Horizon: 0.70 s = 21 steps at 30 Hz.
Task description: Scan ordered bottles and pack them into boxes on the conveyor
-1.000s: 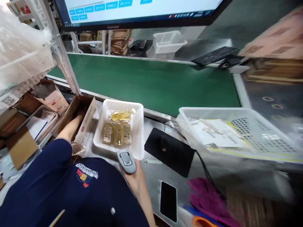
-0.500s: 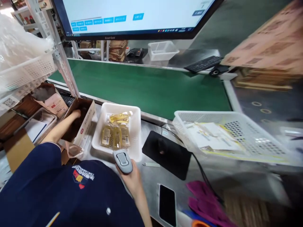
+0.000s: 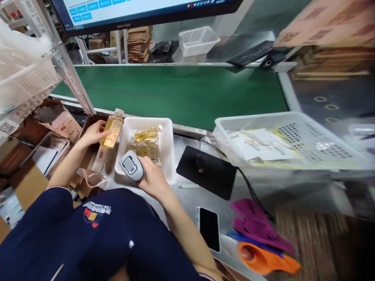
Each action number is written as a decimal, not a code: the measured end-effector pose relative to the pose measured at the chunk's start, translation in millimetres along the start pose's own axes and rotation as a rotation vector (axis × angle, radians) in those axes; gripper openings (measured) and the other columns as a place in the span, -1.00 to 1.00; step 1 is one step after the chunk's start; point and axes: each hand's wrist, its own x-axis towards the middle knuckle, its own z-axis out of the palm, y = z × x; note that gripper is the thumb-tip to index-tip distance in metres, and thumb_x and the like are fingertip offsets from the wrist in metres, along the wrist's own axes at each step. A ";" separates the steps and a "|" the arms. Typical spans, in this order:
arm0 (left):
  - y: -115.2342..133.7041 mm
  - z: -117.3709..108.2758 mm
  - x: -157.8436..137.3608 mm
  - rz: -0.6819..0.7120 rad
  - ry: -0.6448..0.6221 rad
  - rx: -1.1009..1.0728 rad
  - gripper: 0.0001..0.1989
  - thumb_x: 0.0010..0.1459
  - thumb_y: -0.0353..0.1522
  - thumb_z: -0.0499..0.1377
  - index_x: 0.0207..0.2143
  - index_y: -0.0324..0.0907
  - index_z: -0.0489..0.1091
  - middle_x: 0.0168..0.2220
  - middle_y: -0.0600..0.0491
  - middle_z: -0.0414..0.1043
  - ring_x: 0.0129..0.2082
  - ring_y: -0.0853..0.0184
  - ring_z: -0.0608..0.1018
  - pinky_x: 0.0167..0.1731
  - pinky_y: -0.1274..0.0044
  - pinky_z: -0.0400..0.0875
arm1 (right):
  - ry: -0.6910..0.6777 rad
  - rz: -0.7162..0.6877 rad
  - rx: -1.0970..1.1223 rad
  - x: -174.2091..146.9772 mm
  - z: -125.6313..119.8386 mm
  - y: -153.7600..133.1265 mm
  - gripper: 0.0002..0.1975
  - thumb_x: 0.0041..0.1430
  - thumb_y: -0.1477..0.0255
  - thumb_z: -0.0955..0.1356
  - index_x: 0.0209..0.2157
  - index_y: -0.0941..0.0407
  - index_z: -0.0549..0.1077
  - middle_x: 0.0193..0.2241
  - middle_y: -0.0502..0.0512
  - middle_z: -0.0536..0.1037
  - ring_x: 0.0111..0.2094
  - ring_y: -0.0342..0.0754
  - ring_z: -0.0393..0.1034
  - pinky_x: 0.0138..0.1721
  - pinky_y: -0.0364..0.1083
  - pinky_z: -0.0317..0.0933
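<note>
My left hand (image 3: pixel 96 133) is closed around a clear bottle of yellow liquid (image 3: pixel 113 130) with a white cap, held tilted above the edge of an open cardboard box (image 3: pixel 101 158). In my right hand (image 3: pixel 152 175) is a grey handheld scanner (image 3: pixel 131 166), over the near left corner of a white plastic basket (image 3: pixel 168 156). Several similar yellow bottles (image 3: pixel 147 134) lie inside that basket, partly hidden behind my right hand and the scanner.
A green conveyor belt (image 3: pixel 181 89) runs behind the basket, under a monitor (image 3: pixel 146 15). Rightward are a black pad (image 3: pixel 206 171), a phone (image 3: pixel 209 229), purple gloves (image 3: pixel 258 226), an orange-handled tool (image 3: pixel 263 259) and a larger white basket (image 3: pixel 322 156) holding flat packets.
My left hand has come up out of the cardboard box with a yellow bottle. My right hand has moved the scanner left and forward, and the view has shifted.
</note>
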 end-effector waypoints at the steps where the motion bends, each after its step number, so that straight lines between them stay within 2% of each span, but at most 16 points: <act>1: 5.7 8.9 4.4 0.017 -0.042 0.041 -0.35 0.15 0.03 0.43 0.13 -0.17 0.51 0.05 -0.13 0.70 -0.03 0.04 0.71 0.02 0.33 0.60 | 0.006 0.014 -0.008 -2.9 -2.5 2.5 -0.43 0.16 0.41 0.46 0.23 0.05 0.55 -0.09 0.16 0.61 -0.12 0.14 0.58 -0.17 -0.03 0.44; 4: 22.4 38.4 23.1 0.057 -0.162 0.187 -0.37 0.22 0.01 0.40 0.17 -0.20 0.52 -0.02 -0.12 0.71 -0.06 0.02 0.71 0.04 0.31 0.57 | 0.067 0.070 0.045 -22.0 -9.5 16.6 -0.47 0.16 0.39 0.45 0.19 0.07 0.56 -0.08 0.16 0.63 -0.08 0.17 0.60 -0.11 0.01 0.47; 7: 40.9 78.4 44.4 0.085 -0.276 0.322 -0.44 0.28 -0.08 0.38 0.21 -0.19 0.53 -0.01 -0.14 0.72 -0.02 -0.03 0.71 0.06 0.30 0.54 | 0.161 0.146 0.131 -45.8 -12.7 31.9 -0.54 0.16 0.36 0.45 0.12 0.07 0.57 -0.08 0.16 0.65 -0.10 0.16 0.61 -0.06 0.06 0.51; 11: 68.9 136.8 62.8 0.116 -0.377 0.495 -0.46 0.33 -0.26 0.36 0.32 -0.20 0.49 0.21 -0.26 0.64 0.21 -0.13 0.64 0.16 0.26 0.50 | 0.222 0.235 0.171 -64.5 -8.2 41.9 -0.58 0.15 0.27 0.49 0.04 0.08 0.60 -0.13 0.17 0.67 -0.12 0.19 0.64 -0.07 0.09 0.51; 13: 79.4 148.8 66.7 0.148 -0.364 0.566 -0.46 0.41 -0.31 0.27 0.38 -0.23 0.45 0.32 -0.32 0.55 0.34 -0.16 0.55 0.22 0.23 0.48 | 0.239 0.243 0.191 -67.7 -3.2 43.1 -0.56 0.16 0.25 0.50 0.06 0.08 0.60 -0.10 0.19 0.68 -0.07 0.21 0.64 -0.04 0.10 0.52; 15: 82.0 138.3 69.9 0.201 -0.290 0.550 -0.45 0.45 -0.31 0.22 0.43 -0.22 0.41 0.38 -0.31 0.49 0.38 -0.13 0.52 0.28 0.23 0.46 | 0.249 0.252 0.209 -69.3 2.4 44.7 -0.57 0.16 0.23 0.50 0.04 0.08 0.61 -0.11 0.17 0.68 -0.08 0.20 0.64 -0.04 0.10 0.53; 18: 66.0 85.7 76.4 0.219 -0.051 0.488 -0.51 0.49 -0.31 0.15 0.40 -0.17 0.45 0.35 -0.22 0.54 0.30 -0.01 0.60 0.33 0.27 0.45 | 0.253 0.277 0.228 -70.8 11.3 52.1 -0.60 0.13 0.20 0.51 -0.04 0.10 0.61 -0.16 0.17 0.68 -0.14 0.19 0.64 -0.10 0.09 0.52; 19: 55.8 64.2 77.8 0.174 0.051 0.489 -0.55 0.51 -0.32 0.11 0.36 -0.17 0.47 0.32 -0.20 0.57 0.28 0.01 0.61 0.33 0.27 0.45 | 0.254 0.284 0.237 -71.1 14.0 55.8 -0.61 0.12 0.19 0.51 -0.06 0.10 0.61 -0.17 0.18 0.68 -0.14 0.20 0.64 -0.11 0.09 0.51; 21: 31.1 26.9 75.3 -0.009 0.198 0.534 -0.58 0.52 -0.37 0.03 0.28 -0.22 0.50 0.27 -0.24 0.60 0.29 -0.01 0.62 0.35 0.23 0.44 | 0.254 0.292 0.256 -70.6 18.9 63.5 -0.60 0.11 0.19 0.52 -0.07 0.11 0.61 -0.16 0.20 0.69 -0.13 0.21 0.64 -0.09 0.10 0.51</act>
